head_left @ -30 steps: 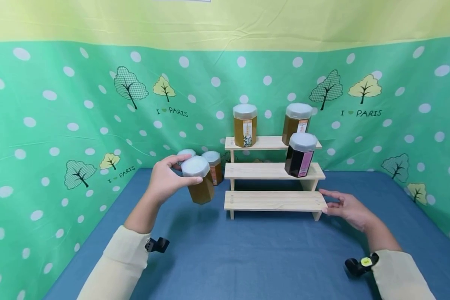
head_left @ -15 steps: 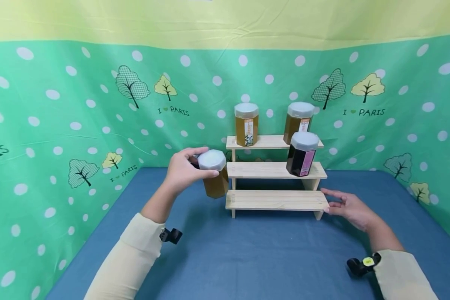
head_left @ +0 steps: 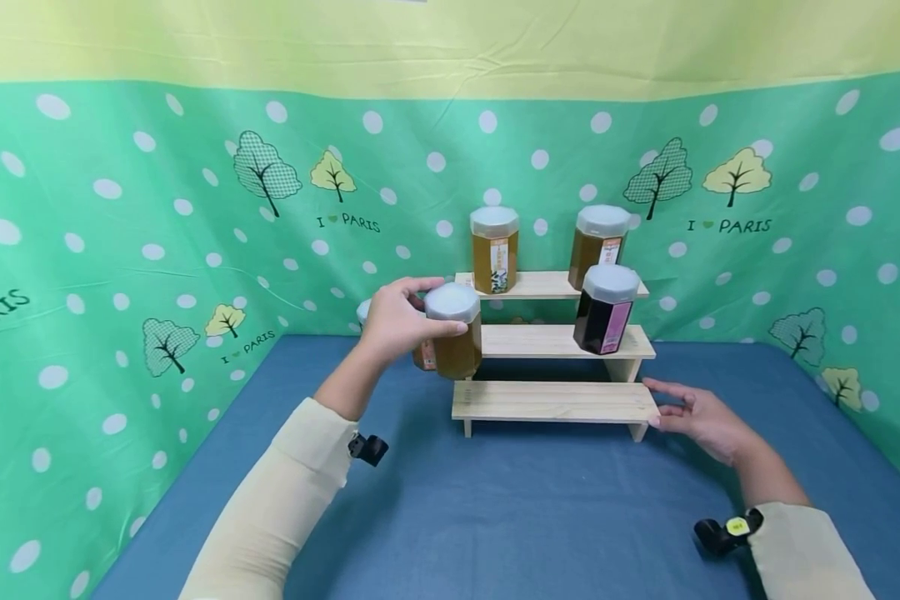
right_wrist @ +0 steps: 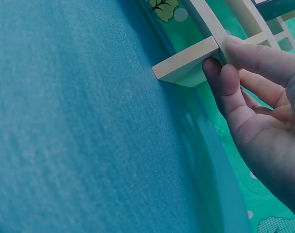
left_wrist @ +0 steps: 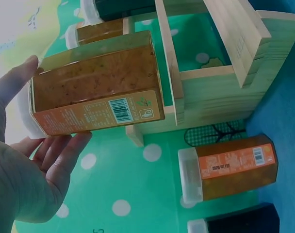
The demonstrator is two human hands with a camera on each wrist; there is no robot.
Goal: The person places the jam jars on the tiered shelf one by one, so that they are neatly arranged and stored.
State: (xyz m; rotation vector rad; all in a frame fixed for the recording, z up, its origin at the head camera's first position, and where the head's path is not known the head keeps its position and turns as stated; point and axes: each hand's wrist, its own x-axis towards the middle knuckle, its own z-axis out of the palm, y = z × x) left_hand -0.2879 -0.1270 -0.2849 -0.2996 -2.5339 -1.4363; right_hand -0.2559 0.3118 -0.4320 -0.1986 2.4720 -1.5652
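My left hand (head_left: pixel 401 325) grips a hexagonal jar (head_left: pixel 457 350) with amber contents and a white lid, thumb and fingers around its top. The jar is upright and raised off the table, overlapping the left end of the three-step wooden stand (head_left: pixel 555 402) in the head view. Its orange label with a barcode faces the left wrist camera. At the stand's lowest step, on the right end, my right hand (head_left: pixel 708 425) pinches the board, thumb on the edge and fingers tucked below; the right wrist view shows the board end (right_wrist: pixel 196 56) between them.
Two amber jars, one left (head_left: pixel 494 250) and one right (head_left: pixel 598 237), stand on the top step. A dark jar with a pink label (head_left: pixel 606 312) is on the middle step's right. Behind my left hand, an orange-labelled jar (left_wrist: pixel 235 167) and a dark jar (left_wrist: pixel 244 221) stand on the blue cloth (head_left: pixel 495 517).
My left hand has carried the amber jar rightward and upward, from left of the stand to the left end of its middle step. My right hand keeps its place on the stand.
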